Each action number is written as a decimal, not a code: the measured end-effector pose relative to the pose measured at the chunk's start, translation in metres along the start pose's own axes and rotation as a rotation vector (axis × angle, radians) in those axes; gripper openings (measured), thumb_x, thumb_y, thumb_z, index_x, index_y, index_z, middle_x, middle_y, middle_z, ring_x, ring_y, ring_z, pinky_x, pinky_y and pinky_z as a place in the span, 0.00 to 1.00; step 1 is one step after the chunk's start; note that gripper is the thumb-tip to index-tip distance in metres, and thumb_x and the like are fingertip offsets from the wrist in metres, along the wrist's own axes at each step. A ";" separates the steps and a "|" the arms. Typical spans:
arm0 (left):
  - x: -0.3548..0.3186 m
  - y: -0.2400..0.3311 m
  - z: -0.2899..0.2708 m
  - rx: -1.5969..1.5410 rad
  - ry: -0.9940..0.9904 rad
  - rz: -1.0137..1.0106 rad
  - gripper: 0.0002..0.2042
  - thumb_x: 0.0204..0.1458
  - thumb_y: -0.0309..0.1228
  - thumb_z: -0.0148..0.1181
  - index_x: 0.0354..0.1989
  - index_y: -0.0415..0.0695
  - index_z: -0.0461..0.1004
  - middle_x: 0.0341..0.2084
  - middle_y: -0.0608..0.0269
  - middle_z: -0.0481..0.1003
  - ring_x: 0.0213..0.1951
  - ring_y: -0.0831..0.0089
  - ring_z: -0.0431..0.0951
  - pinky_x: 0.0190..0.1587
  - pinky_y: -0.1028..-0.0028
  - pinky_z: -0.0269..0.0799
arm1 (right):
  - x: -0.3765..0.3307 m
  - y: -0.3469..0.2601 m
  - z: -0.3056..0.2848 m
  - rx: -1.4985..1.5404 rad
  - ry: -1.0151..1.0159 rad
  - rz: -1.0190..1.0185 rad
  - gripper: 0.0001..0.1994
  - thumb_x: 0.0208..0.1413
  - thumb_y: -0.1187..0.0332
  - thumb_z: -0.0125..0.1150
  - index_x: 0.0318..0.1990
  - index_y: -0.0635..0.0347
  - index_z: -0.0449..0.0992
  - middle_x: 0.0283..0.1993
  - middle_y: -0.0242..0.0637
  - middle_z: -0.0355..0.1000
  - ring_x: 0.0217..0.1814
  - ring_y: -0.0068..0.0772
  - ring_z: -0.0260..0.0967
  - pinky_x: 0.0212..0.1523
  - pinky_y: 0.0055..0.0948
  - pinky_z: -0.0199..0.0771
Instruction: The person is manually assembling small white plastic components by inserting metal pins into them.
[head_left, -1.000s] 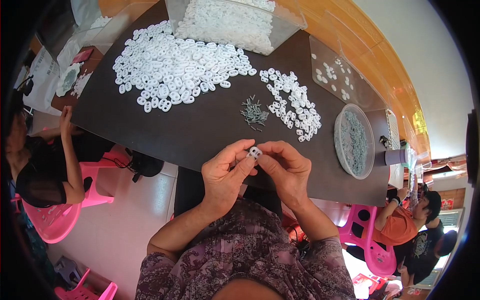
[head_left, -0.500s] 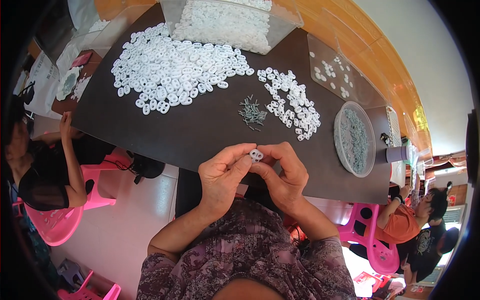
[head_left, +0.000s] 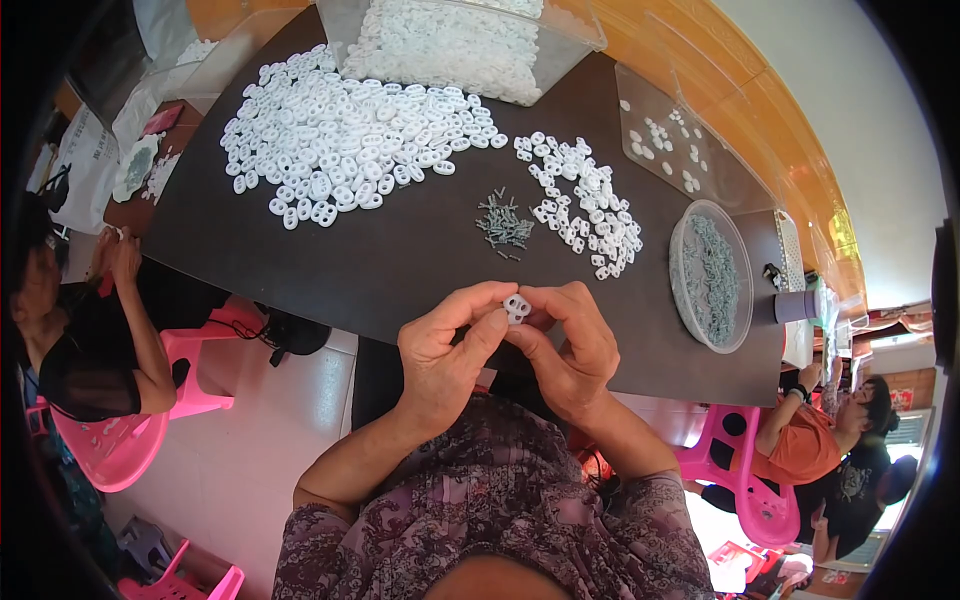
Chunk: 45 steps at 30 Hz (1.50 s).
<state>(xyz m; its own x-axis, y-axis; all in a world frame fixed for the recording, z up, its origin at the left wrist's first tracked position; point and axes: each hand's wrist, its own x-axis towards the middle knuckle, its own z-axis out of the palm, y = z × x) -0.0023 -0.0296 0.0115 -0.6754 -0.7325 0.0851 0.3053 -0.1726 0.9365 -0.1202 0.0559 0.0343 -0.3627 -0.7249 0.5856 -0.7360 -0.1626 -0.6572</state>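
Note:
Over the near table edge, my left hand (head_left: pixel 446 345) and my right hand (head_left: pixel 570 350) meet at the fingertips. Both pinch one small white plastic piece with round holes (head_left: pixel 516 306). Thumbs and index fingers cover part of it, and any smaller part in the grip is hidden. Just beyond my hands lies a small heap of thin grey screw-like pins (head_left: pixel 506 224). Right of that heap are loose white two-hole pieces (head_left: pixel 592 207). A much bigger pile of white oval two-hole pieces (head_left: pixel 345 140) spreads over the far left of the dark table (head_left: pixel 400 245).
A clear bin (head_left: pixel 575 45) full of white parts stands at the back. Toward the right are a clear tray (head_left: pixel 722 182) with scattered white pieces, a round tub (head_left: pixel 682 308) of grey pins and a purple cup (head_left: pixel 793 307). People sit on pink chairs (head_left: pixel 112 445) at both sides.
The white piece has shifted slightly and tilted between my fingertips, its holes now facing up more. My hands moved a little rightward. The person at left brought both hands together.

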 end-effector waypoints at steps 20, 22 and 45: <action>-0.005 -0.019 0.006 0.081 0.084 0.343 0.11 0.56 0.27 0.58 0.45 0.35 0.76 0.29 0.66 0.71 0.30 0.81 0.69 0.33 0.83 0.65 | -0.004 -0.008 0.003 0.000 0.013 -0.011 0.18 0.40 0.77 0.69 0.42 0.67 0.75 0.33 0.40 0.75 0.30 0.34 0.70 0.29 0.27 0.69; -0.006 -0.019 0.006 0.087 0.102 0.363 0.10 0.57 0.27 0.57 0.44 0.35 0.76 0.29 0.66 0.71 0.30 0.81 0.69 0.32 0.83 0.65 | -0.004 -0.006 0.004 -0.006 0.014 -0.078 0.18 0.40 0.77 0.69 0.42 0.67 0.75 0.34 0.40 0.75 0.30 0.35 0.70 0.29 0.28 0.69; -0.016 -0.017 0.007 0.040 0.126 0.325 0.11 0.60 0.28 0.54 0.46 0.34 0.74 0.32 0.66 0.71 0.32 0.82 0.69 0.35 0.84 0.65 | -0.007 -0.008 0.015 -0.013 0.063 -0.108 0.17 0.43 0.72 0.69 0.42 0.67 0.74 0.34 0.40 0.74 0.31 0.37 0.68 0.29 0.28 0.68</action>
<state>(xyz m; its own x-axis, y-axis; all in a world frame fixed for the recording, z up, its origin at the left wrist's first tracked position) -0.0010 -0.0104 -0.0038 -0.4584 -0.8209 0.3406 0.4623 0.1070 0.8803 -0.1032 0.0526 0.0281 -0.3162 -0.6599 0.6816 -0.7800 -0.2282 -0.5827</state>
